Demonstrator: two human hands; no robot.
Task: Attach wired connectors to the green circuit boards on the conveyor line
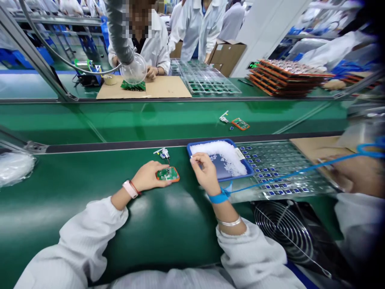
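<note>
On the green table, my left hand holds a green circuit board with an orange edge between thumb and fingers. A wire leads from the board up to a small white connector part. My right hand, with a blue strap at the wrist, is over the left edge of a blue tray that contains small white pieces. Its thumb and index finger are pinched together; anything between them is too small to make out.
Right of the tray lies a clear sheet with rows of small blue parts. A black fan sits at the lower right, near another person's hand. Another board lies beyond the dark rail.
</note>
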